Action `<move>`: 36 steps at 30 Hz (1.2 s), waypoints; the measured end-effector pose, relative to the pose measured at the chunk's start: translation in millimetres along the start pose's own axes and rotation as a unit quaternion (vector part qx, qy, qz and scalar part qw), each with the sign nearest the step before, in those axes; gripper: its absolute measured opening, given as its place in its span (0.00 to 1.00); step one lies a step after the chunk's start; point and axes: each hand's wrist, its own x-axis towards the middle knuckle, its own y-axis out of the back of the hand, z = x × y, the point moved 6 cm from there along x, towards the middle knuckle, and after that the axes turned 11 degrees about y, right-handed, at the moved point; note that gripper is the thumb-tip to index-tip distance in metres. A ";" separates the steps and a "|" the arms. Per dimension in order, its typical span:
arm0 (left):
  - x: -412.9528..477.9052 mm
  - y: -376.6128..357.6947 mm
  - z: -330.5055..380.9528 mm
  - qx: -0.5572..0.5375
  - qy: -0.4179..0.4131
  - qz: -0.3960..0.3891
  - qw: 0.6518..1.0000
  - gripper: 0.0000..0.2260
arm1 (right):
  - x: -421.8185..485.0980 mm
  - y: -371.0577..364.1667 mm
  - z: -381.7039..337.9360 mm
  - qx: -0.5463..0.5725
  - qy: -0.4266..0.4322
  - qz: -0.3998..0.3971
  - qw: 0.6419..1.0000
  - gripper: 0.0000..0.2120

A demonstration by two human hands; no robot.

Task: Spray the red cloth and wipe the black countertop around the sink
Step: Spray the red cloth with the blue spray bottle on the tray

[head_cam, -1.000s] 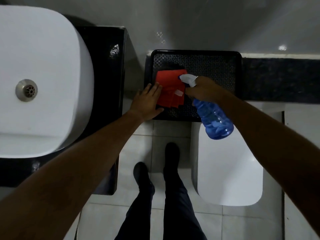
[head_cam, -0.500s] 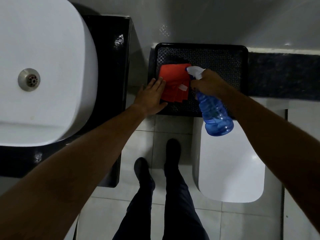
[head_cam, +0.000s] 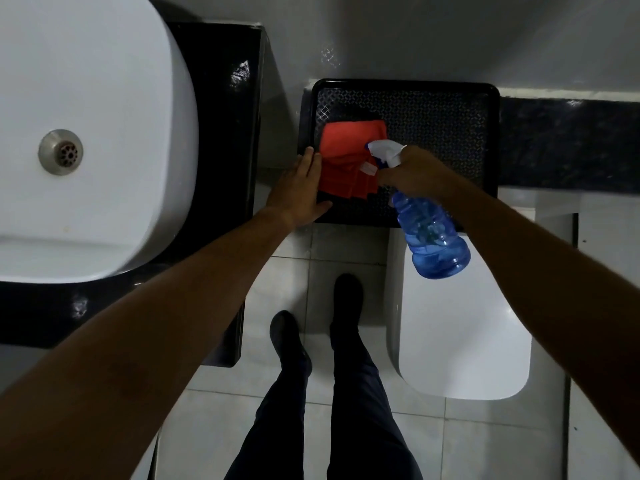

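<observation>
Half the job at most is done: red cloth (head_cam: 349, 161), folded on the black tray (head_cam: 450, 98), is pinned flat by left hand (head_cam: 299, 188), fingers extended. Spray bottle (head_cam: 429, 237) is clenched in right hand (head_cam: 412, 174), nozzle at cloth (spray not visible). Black surface (head_cam: 225, 133) round sink (head_cam: 86, 133) unwiped, approx.

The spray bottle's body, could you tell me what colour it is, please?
Translucent blue, with a white trigger head; the head view shows the spray bottle.
</observation>
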 end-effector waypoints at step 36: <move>13.6 20.8 1.5 -0.011 0.005 0.029 1.000 0.44 | -15.7 9.9 15.1 -0.162 -0.091 0.067 0.980 0.12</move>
